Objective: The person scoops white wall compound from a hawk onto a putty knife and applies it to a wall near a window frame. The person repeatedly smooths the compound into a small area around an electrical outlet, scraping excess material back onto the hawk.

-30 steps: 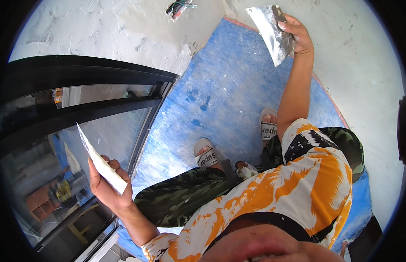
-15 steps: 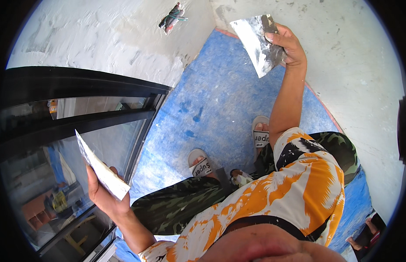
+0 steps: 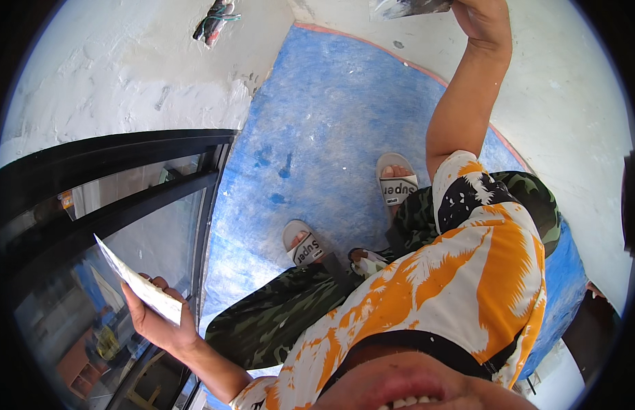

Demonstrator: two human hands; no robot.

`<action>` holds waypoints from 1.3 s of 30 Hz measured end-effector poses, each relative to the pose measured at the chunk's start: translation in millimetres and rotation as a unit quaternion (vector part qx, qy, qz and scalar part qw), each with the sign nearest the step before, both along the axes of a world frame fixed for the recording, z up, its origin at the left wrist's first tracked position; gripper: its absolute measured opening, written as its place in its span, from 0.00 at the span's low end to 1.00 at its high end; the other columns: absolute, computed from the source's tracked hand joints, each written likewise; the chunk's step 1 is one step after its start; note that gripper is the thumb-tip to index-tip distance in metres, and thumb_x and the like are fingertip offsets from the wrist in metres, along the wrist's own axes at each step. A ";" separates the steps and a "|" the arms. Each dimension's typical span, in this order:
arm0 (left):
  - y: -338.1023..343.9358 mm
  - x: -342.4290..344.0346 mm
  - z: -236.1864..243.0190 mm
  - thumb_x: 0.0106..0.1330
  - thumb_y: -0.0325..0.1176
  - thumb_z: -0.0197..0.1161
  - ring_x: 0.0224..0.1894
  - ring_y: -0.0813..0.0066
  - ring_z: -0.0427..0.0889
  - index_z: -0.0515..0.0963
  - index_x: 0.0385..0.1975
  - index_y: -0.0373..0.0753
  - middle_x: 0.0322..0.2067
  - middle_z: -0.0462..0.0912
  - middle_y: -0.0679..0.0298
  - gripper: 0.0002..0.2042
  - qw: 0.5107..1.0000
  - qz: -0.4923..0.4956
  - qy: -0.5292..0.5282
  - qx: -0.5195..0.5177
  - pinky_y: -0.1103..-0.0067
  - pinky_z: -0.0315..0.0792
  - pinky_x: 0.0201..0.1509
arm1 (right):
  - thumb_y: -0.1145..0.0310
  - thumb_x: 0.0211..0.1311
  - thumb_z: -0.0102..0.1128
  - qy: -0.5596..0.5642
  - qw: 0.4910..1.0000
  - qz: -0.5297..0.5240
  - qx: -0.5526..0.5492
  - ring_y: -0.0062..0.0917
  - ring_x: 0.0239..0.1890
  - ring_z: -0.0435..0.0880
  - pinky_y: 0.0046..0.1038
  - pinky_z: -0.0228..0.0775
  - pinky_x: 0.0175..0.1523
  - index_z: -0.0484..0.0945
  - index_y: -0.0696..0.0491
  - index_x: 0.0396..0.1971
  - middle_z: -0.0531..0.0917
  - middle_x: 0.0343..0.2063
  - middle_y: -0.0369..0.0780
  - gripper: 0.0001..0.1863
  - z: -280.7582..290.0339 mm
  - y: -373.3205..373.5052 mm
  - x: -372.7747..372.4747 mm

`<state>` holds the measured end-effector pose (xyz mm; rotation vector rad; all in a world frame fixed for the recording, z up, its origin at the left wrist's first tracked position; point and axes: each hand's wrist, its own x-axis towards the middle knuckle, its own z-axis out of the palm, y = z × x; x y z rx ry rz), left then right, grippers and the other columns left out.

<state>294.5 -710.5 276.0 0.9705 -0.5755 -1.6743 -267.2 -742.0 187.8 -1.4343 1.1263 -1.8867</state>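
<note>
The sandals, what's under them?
Both grey sandals stand on a blue floor covering that runs up to the plastered wall. The patches right beneath the soles, and whatever lies under the blue covering, are hidden.

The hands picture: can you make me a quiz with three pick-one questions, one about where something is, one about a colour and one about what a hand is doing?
1. Where is the right hand?
A. raised by the white wall
B. on the knee
C. on the floor

2. What colour is the floor sheet?
A. green
B. blue
C. red

3. What is the left hand doing?
A. hanging empty
B. making a fist
C. holding a flat white board

Answers:
1. A, the arm stretches up to the wall, with a metal trowel in its grip.
2. B, blue shows around the sandals.
3. C, fingers curl under the white board.
</note>
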 end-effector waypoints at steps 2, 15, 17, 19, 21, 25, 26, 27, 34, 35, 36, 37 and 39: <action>-0.5 -0.6 -0.6 0.74 0.38 0.51 0.30 0.75 0.73 0.73 0.44 0.30 0.35 0.78 0.60 0.14 1.000 0.019 -0.020 0.009 0.82 0.72 0.26 | 0.68 0.58 0.68 -0.038 0.998 0.005 0.043 0.15 0.35 0.78 0.18 0.68 0.42 0.82 0.58 0.37 0.84 0.32 0.32 0.11 -7.9 -4.9 10.4; 2.7 -16.9 7.9 0.74 0.43 0.52 0.28 0.72 0.77 0.75 0.36 0.33 0.29 0.78 0.61 0.17 0.999 0.041 -0.020 0.027 0.80 0.73 0.25 | 0.73 0.59 0.61 -0.381 0.908 0.056 0.164 0.25 0.41 0.82 0.31 0.72 0.49 0.80 0.59 0.42 0.84 0.38 0.41 0.11 -124.9 -108.1 192.5; 3.4 -18.6 6.9 0.74 0.43 0.52 0.28 0.74 0.75 0.75 0.36 0.32 0.29 0.77 0.62 0.16 0.999 0.028 -0.006 0.032 0.82 0.71 0.25 | 0.73 0.59 0.61 -0.411 0.888 0.033 0.205 0.25 0.42 0.80 0.32 0.70 0.50 0.80 0.59 0.41 0.83 0.38 0.41 0.11 -117.8 -120.0 198.1; 4.2 -19.4 6.2 0.73 0.41 0.53 0.25 0.76 0.70 0.75 0.36 0.32 0.29 0.77 0.63 0.16 0.996 0.076 -0.024 0.036 0.83 0.65 0.22 | 0.72 0.59 0.61 -0.417 0.889 0.023 0.189 0.26 0.43 0.80 0.33 0.69 0.51 0.80 0.60 0.42 0.83 0.38 0.42 0.12 -108.0 -129.4 201.1; 5.3 -20.2 6.3 0.73 0.41 0.53 0.24 0.77 0.68 0.75 0.36 0.32 0.29 0.77 0.63 0.15 0.997 0.063 0.031 0.041 0.83 0.62 0.22 | 0.72 0.59 0.61 -0.426 0.886 -0.001 0.184 0.26 0.42 0.79 0.34 0.68 0.52 0.79 0.60 0.42 0.83 0.39 0.43 0.12 -101.1 -135.9 202.4; 9.3 -22.9 8.6 0.73 0.41 0.53 0.24 0.79 0.67 0.75 0.36 0.32 0.29 0.76 0.63 0.15 0.996 0.081 0.005 0.044 0.83 0.59 0.21 | 0.73 0.57 0.61 -0.423 0.877 -0.005 0.228 0.27 0.39 0.79 0.33 0.68 0.50 0.79 0.60 0.39 0.82 0.35 0.42 0.11 -100.9 -139.8 200.6; 9.9 -23.7 8.9 0.73 0.41 0.53 0.24 0.79 0.67 0.74 0.36 0.33 0.29 0.76 0.63 0.15 0.995 0.086 0.000 0.047 0.83 0.60 0.21 | 0.73 0.57 0.61 -0.420 0.869 -0.005 0.262 0.27 0.39 0.79 0.33 0.68 0.48 0.79 0.60 0.38 0.81 0.33 0.42 0.10 -102.2 -140.1 200.2; 10.2 -24.4 9.0 0.73 0.41 0.53 0.24 0.79 0.67 0.74 0.36 0.33 0.28 0.76 0.64 0.15 0.995 0.088 0.014 0.049 0.84 0.60 0.21 | 0.73 0.57 0.61 -0.416 0.860 -0.006 0.296 0.27 0.38 0.78 0.33 0.69 0.47 0.78 0.60 0.37 0.81 0.32 0.42 0.10 -102.4 -141.1 200.6; 9.3 -23.6 7.6 0.74 0.41 0.53 0.24 0.79 0.67 0.74 0.36 0.33 0.29 0.77 0.64 0.15 0.997 0.058 0.022 0.050 0.83 0.61 0.22 | 0.76 0.57 0.58 -0.480 0.863 -0.061 0.145 0.23 0.34 0.77 0.30 0.68 0.37 0.78 0.61 0.37 0.81 0.31 0.40 0.08 -82.8 -156.8 225.0; 10.0 -22.9 8.0 0.74 0.41 0.53 0.24 0.79 0.67 0.74 0.36 0.33 0.29 0.77 0.64 0.15 0.997 0.058 0.021 0.049 0.83 0.62 0.22 | 0.76 0.58 0.58 -0.423 0.889 -0.092 0.149 0.23 0.34 0.77 0.30 0.69 0.37 0.78 0.61 0.37 0.81 0.31 0.40 0.08 -82.9 -153.6 225.1; 10.7 -22.1 8.2 0.74 0.42 0.53 0.24 0.78 0.67 0.74 0.36 0.33 0.29 0.77 0.63 0.15 0.996 0.061 0.033 0.051 0.83 0.62 0.22 | 0.76 0.58 0.58 -0.362 0.912 -0.112 0.157 0.23 0.34 0.78 0.29 0.69 0.37 0.79 0.61 0.38 0.82 0.31 0.40 0.09 -84.1 -148.1 224.8; 11.6 -21.8 8.4 0.74 0.42 0.53 0.24 0.78 0.68 0.75 0.36 0.34 0.29 0.78 0.63 0.15 0.997 0.058 0.014 0.047 0.82 0.64 0.23 | 0.76 0.59 0.58 -0.308 0.923 -0.118 0.200 0.22 0.34 0.78 0.29 0.70 0.37 0.79 0.61 0.38 0.82 0.32 0.40 0.09 -86.6 -141.6 221.8; 12.4 -21.8 7.8 0.74 0.43 0.53 0.25 0.76 0.70 0.75 0.37 0.34 0.28 0.78 0.63 0.15 0.998 0.048 0.022 0.042 0.82 0.67 0.24 | 0.73 0.58 0.58 -0.245 0.942 -0.106 0.205 0.23 0.31 0.80 0.28 0.71 0.37 0.80 0.61 0.39 0.83 0.29 0.42 0.10 -97.4 -114.5 212.3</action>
